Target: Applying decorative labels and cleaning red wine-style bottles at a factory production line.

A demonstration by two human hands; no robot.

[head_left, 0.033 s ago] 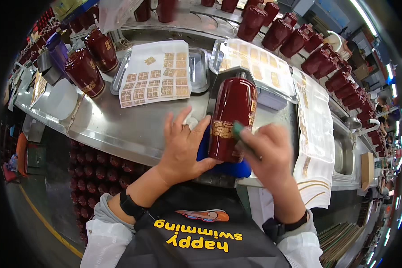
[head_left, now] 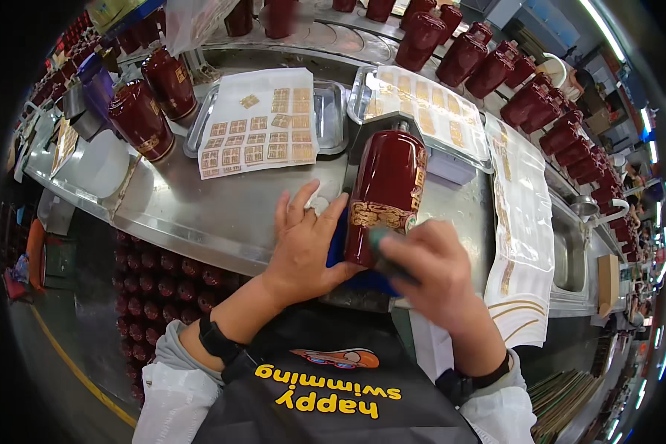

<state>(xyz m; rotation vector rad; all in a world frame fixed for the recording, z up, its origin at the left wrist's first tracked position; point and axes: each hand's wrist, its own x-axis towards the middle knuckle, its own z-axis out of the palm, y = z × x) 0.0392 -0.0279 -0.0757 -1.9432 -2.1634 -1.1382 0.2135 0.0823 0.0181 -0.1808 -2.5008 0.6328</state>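
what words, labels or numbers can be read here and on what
Black apron: two lines of yellow lettering, upside down but legible; wording not copied here.
Dark red bottle between the hands: gold markings, too small to read surely.
White sheet on the left tray: gold square characters, too small to read surely.

In the middle of the frame, your left hand (head_left: 301, 248) touches a shiny red bottle (head_left: 383, 174), your right hand (head_left: 438, 270) holds a blurry green thing (head_left: 381, 238), and gold stickers (head_left: 277, 150) sit upper left.
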